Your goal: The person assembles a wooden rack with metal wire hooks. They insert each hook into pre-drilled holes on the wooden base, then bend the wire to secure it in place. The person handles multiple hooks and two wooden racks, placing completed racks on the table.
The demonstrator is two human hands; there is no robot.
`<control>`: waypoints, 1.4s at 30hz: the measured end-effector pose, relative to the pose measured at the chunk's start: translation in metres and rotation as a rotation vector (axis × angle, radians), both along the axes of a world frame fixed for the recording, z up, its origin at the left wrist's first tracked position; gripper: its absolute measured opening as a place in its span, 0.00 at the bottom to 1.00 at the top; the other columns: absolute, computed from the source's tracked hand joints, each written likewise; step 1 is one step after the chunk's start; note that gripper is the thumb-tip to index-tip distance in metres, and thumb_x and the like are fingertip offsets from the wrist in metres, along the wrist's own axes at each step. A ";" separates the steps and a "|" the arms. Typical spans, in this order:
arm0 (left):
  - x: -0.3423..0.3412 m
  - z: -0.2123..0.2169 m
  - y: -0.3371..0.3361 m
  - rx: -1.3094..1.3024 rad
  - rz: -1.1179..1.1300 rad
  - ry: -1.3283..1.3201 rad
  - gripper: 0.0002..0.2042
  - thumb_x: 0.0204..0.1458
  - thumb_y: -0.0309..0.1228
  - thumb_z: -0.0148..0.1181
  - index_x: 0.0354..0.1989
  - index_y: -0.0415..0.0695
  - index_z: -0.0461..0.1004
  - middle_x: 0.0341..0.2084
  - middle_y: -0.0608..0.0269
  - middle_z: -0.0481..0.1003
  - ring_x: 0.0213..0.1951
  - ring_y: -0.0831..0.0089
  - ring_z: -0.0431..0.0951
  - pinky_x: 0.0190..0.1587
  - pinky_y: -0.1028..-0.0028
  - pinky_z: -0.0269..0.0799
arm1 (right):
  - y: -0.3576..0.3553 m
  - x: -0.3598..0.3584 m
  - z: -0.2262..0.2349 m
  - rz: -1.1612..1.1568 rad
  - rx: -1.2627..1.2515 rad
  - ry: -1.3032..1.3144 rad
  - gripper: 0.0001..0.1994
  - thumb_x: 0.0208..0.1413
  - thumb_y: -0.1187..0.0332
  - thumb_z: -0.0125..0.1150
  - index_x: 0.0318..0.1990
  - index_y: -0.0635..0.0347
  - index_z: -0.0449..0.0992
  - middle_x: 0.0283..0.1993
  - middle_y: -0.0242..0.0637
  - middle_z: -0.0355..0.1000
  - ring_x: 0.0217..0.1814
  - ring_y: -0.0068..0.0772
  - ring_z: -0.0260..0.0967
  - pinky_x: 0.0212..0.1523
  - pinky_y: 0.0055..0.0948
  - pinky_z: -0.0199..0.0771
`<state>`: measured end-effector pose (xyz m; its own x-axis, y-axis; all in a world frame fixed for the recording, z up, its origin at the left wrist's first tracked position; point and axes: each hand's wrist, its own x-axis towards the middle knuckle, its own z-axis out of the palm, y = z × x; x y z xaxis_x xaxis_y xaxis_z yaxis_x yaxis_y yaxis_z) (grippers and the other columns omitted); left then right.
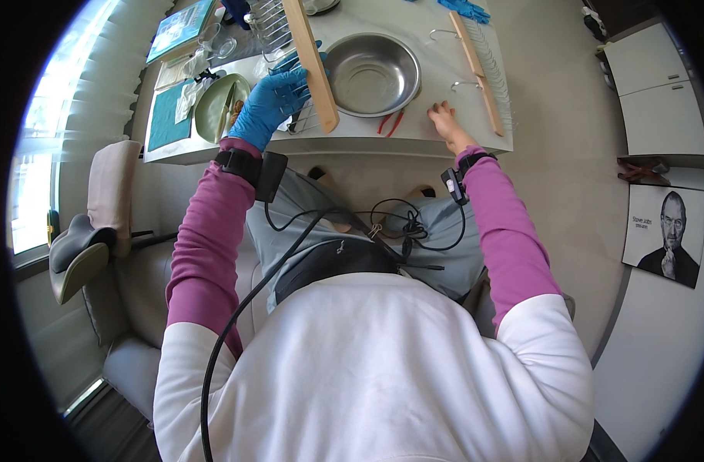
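My left hand (271,100), in a blue glove, is closed on a wire rack with a long wooden side bar (312,65), raised over the table's front edge. Some of its fingers are hidden among the wires. My right hand (446,125) is bare and holds nothing; its fingers lie apart on the tabletop. Just right of it stands a second wooden bar (475,65) with metal hooks and thin wires. Between my hands sits a round steel bowl (373,75), and red-handled pliers (390,123) lie in front of it.
A green plate (207,112) with a knife-like tool on it lies left of my gloved hand, beside a teal cloth (167,119). Clear cups (225,48) and a blue book (181,31) are farther back. Another blue glove (467,9) lies at the far right. Black cables (406,227) cross my lap.
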<state>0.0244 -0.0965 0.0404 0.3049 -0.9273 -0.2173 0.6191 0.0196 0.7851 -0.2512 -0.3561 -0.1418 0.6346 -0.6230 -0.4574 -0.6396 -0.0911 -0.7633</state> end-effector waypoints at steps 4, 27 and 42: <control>0.002 0.001 0.007 0.028 0.036 -0.033 0.24 0.54 0.30 0.59 0.61 0.41 0.65 0.53 0.62 0.73 0.48 0.71 0.77 0.51 0.71 0.75 | -0.007 0.001 0.014 -0.049 0.139 -0.012 0.35 0.61 0.51 0.46 0.71 0.56 0.48 0.77 0.41 0.33 0.79 0.46 0.22 0.73 0.47 0.30; -0.016 -0.014 0.022 0.369 -0.072 -0.126 0.19 0.59 0.42 0.53 0.56 0.48 0.72 0.44 0.65 0.77 0.45 0.71 0.77 0.52 0.68 0.73 | 0.033 0.027 0.104 -0.095 0.779 -0.340 0.28 0.62 0.66 0.57 0.60 0.78 0.55 0.63 0.59 0.56 0.55 0.46 0.71 0.51 0.40 0.77; -0.002 -0.047 -0.022 0.347 -0.199 -0.095 0.13 0.58 0.36 0.57 0.48 0.45 0.72 0.41 0.62 0.78 0.40 0.73 0.79 0.44 0.75 0.75 | 0.030 0.089 0.086 -0.280 0.763 -0.618 0.24 0.58 0.72 0.56 0.60 0.70 0.58 0.63 0.47 0.56 0.73 0.46 0.46 0.65 0.48 0.58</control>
